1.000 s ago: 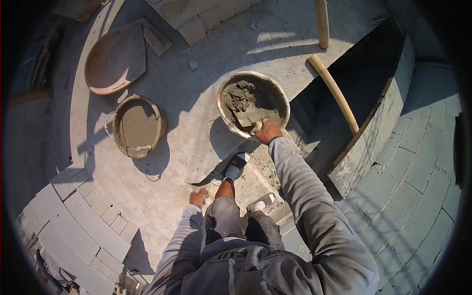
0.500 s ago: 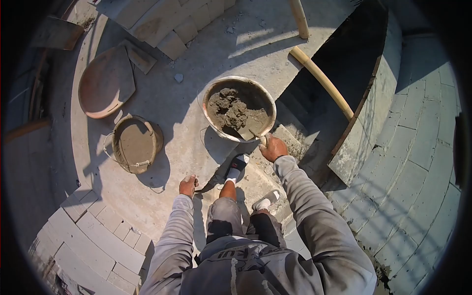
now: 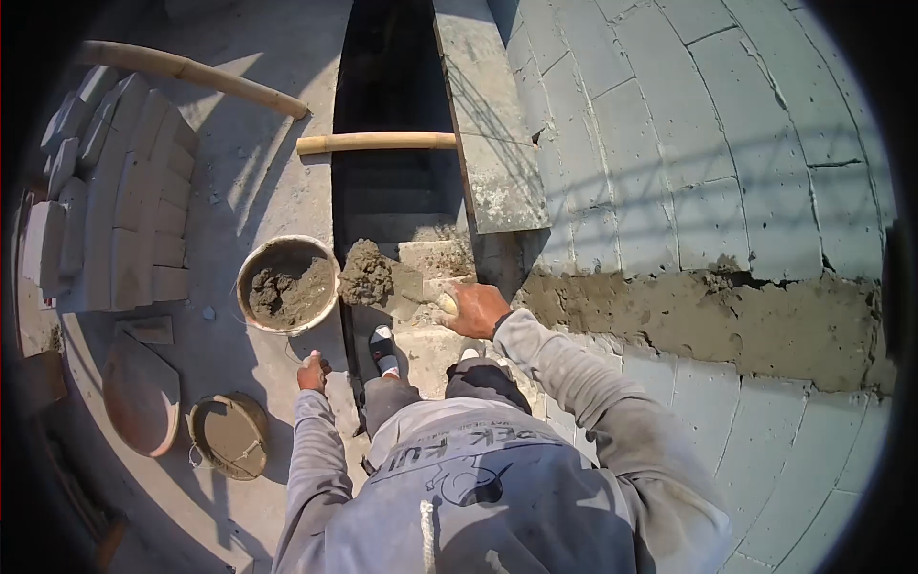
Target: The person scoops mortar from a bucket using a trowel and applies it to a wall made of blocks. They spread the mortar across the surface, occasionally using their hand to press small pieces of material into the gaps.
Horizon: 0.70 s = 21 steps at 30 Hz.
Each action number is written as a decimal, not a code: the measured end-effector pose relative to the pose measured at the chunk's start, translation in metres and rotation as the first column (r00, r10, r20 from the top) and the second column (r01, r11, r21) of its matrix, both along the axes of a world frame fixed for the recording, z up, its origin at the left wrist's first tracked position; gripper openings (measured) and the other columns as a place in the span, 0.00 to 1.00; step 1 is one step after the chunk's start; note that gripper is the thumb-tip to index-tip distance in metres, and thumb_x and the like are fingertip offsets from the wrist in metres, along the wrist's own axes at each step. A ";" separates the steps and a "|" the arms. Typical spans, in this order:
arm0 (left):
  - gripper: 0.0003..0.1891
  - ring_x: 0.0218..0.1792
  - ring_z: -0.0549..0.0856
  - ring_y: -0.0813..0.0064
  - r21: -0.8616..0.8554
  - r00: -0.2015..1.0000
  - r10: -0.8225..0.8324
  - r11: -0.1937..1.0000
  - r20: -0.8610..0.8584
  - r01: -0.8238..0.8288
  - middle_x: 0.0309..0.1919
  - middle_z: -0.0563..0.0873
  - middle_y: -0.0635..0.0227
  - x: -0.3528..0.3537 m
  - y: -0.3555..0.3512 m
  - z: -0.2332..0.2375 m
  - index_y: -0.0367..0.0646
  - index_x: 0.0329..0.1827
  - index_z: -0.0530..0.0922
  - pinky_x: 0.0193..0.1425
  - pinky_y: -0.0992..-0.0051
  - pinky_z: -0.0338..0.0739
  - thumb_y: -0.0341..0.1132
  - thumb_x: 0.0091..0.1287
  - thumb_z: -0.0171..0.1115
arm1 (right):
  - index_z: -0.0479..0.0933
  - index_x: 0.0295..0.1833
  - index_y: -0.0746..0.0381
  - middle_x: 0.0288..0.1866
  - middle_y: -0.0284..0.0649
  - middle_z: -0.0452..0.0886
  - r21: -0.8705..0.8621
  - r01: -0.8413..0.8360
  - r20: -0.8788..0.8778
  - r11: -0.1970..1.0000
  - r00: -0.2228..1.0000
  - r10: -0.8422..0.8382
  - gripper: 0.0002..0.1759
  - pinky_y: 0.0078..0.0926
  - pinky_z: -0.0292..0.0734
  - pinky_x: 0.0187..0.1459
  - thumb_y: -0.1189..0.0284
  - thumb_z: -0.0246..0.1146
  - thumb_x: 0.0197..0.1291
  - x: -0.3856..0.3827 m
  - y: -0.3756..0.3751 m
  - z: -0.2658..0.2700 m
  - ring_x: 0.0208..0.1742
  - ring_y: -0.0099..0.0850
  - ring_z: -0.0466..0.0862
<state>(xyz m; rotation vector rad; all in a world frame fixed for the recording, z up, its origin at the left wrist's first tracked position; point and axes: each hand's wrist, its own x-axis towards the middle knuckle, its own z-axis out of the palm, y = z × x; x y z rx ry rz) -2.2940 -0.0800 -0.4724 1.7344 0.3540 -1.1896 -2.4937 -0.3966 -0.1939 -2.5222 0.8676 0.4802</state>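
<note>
My right hand (image 3: 478,310) grips the handle of a trowel (image 3: 409,285). A thick heap of wet mortar (image 3: 367,274) sits on its blade, above the concrete steps. Just left of the trowel stands a round bucket (image 3: 246,308) with more grey mortar (image 3: 287,292) inside. My left hand (image 3: 313,371) is closed below that bucket, close to its thin wire handle. Whether anything is inside those fingers is hidden.
A wall of grey blocks (image 3: 669,143) rises on the right, with a wet mortar band (image 3: 688,320) along it. Bamboo poles (image 3: 378,143) cross near a dark stairwell opening (image 3: 387,77). At left are stacked blocks (image 3: 134,191), a second bucket (image 3: 253,407) and a reddish basin (image 3: 134,407).
The view has swung right toward the block wall. My right hand has lifted the trowel out of the mortar bucket, with a heap on the blade. My left hand stays closed.
</note>
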 end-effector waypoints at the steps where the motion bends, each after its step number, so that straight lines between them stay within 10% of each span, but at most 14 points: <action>1: 0.16 0.21 0.78 0.81 -0.072 0.999 -0.051 0.996 -0.006 0.051 0.25 0.81 0.73 0.011 -0.016 -0.004 0.47 0.38 0.78 0.18 0.81 0.59 0.51 0.67 0.55 | 0.68 0.60 0.69 0.41 0.54 0.82 0.019 0.013 -0.159 1.000 0.987 -0.010 0.36 0.42 0.77 0.46 0.57 0.65 0.50 -0.017 0.001 0.042 0.45 0.47 0.82; 8: 0.14 0.17 0.75 0.80 -0.145 0.922 -0.372 0.923 -0.104 0.356 0.20 0.77 0.76 0.057 -0.141 -0.020 0.52 0.33 0.75 0.17 0.77 0.59 0.51 0.69 0.50 | 0.74 0.48 0.67 0.34 0.51 0.80 -0.121 0.267 0.144 0.956 0.958 -0.249 0.24 0.44 0.77 0.39 0.67 0.65 0.45 -0.167 0.044 0.174 0.37 0.49 0.82; 17: 0.24 0.29 0.81 0.74 -0.216 0.792 -0.597 0.762 0.133 0.611 0.34 0.82 0.68 -0.069 -0.271 0.019 0.46 0.50 0.76 0.23 0.76 0.64 0.57 0.65 0.53 | 0.76 0.42 0.63 0.26 0.42 0.77 0.110 0.367 0.266 0.924 0.885 -0.383 0.21 0.35 0.74 0.31 0.62 0.70 0.45 -0.306 0.028 0.261 0.27 0.41 0.79; 21: 0.18 0.25 0.80 0.71 -0.220 0.765 -0.606 0.734 0.217 0.643 0.28 0.80 0.63 -0.141 -0.273 0.035 0.36 0.39 0.77 0.32 0.71 0.77 0.46 0.67 0.54 | 0.72 0.34 0.64 0.22 0.35 0.74 0.513 0.736 0.278 0.442 0.345 -0.896 0.14 0.22 0.70 0.25 0.65 0.64 0.53 -0.412 -0.027 0.268 0.21 0.23 0.75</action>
